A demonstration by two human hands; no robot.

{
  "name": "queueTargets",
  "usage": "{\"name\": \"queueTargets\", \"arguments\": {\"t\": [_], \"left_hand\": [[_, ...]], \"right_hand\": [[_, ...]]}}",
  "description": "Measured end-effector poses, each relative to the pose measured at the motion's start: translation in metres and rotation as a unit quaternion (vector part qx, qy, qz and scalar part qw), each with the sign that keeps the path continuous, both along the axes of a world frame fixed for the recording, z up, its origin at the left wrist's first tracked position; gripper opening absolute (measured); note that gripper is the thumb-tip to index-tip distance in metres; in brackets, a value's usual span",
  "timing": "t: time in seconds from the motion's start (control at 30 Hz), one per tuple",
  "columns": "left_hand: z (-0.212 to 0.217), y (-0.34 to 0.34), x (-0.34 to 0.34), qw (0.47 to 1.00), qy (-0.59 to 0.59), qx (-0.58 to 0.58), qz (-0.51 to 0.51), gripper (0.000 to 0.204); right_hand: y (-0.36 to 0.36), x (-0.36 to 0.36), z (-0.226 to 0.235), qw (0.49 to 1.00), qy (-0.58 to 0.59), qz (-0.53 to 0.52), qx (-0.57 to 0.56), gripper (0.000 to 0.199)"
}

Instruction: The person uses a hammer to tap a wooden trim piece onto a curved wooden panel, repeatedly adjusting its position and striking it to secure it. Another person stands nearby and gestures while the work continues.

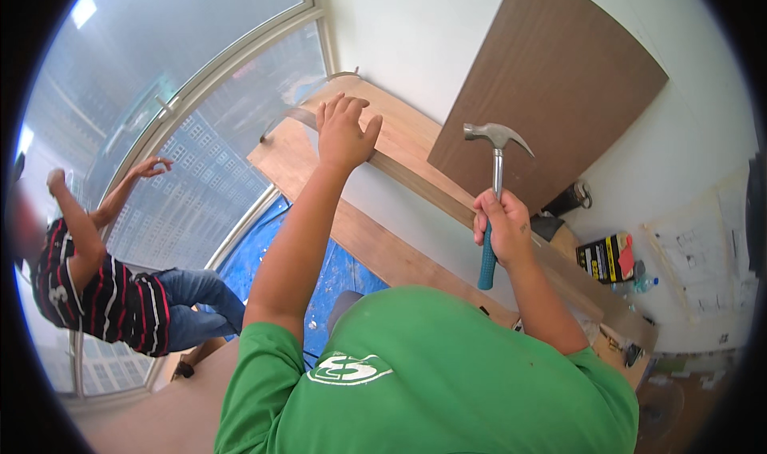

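My left hand [345, 130] lies flat, fingers spread, on the top edge of a light wooden panel [407, 138] that stands against the white wall. My right hand [502, 228] grips the blue rubber handle of a claw hammer [495, 160]; its steel head is raised beside a dark brown board [551, 78] that leans on the wall. Both of my forearms reach up from my green shirt.
A second wooden board [375, 242] lies lower, over a blue floor sheet [264, 250]. Another person in a striped shirt and jeans [112, 294] crouches at the left by the large window. A yellow-black box [609, 256] and a plastic bottle lie at the right.
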State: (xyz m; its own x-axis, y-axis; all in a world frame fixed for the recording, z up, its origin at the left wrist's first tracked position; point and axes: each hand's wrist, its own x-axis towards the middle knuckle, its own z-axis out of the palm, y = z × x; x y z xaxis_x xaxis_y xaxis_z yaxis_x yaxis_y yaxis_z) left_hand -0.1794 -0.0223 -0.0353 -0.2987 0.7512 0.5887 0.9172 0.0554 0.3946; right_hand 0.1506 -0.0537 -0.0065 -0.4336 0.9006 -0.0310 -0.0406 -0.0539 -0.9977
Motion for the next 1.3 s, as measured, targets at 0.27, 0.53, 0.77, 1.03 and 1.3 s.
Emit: {"name": "queueTargets", "arguments": {"t": [0.27, 0.53, 0.77, 1.03, 1.3], "left_hand": [[0.017, 0.004, 0.000, 0.970, 0.018, -0.239, -0.051, 0.048], [0.017, -0.003, -0.008, 0.973, 0.046, -0.206, -0.089, 0.048], [0.028, -0.003, -0.022, 0.922, 0.086, -0.245, -0.287, 0.045], [0.038, 0.011, -0.031, 0.824, 0.135, -0.369, -0.409, 0.056], [0.044, 0.010, -0.004, 0.750, 0.192, -0.353, -0.525, 0.075]], "right_hand": [[-0.006, 0.004, 0.009, 0.999, -0.031, 0.006, 0.033, 0.026], [-0.041, 0.023, 0.044, 0.991, -0.027, -0.106, 0.073, 0.030], [-0.062, 0.053, 0.043, 0.958, -0.068, -0.269, -0.069, 0.022], [-0.094, 0.025, 0.039, 0.890, -0.040, -0.452, -0.056, 0.018], [-0.124, -0.008, 0.051, 0.835, -0.114, -0.538, -0.024, 0.021]]}}
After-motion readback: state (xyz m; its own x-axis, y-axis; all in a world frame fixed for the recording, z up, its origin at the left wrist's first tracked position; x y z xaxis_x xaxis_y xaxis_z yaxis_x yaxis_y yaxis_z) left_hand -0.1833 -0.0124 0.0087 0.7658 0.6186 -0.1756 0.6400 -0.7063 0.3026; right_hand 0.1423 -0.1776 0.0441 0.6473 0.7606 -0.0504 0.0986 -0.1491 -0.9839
